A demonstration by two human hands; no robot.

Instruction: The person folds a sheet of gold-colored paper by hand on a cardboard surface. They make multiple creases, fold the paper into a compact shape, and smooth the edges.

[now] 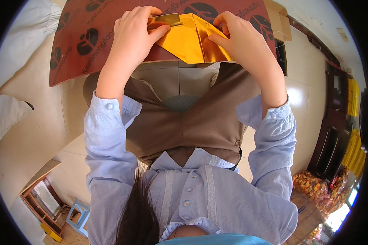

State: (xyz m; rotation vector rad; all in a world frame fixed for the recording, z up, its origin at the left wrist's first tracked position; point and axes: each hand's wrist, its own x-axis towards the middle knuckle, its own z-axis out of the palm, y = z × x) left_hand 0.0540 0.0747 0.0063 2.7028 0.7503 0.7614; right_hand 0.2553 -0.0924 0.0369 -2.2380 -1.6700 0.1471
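Observation:
A sheet of shiny gold foil paper [187, 39], creased and partly folded, lies at the near edge of a red-brown board [70, 65] printed with black writing. At the paper's upper left, my left hand [138, 29] has a folded, darker gold flap [168, 20] between thumb and fingers. My right hand [237, 35] pinches the paper's right edge, thumb on top and fingers curled at the rim. A raised crease runs down the paper between the two hands. The fingers' undersides are hidden.
Below the board are my brown-trousered legs [208, 122] and the tiled floor [168, 79]. White fabric [21, 39] hangs at the left. A blue plastic stool [78, 217] stands lower left. Bags of orange and yellow pieces [312, 186] lie lower right, near a dark door [331, 125].

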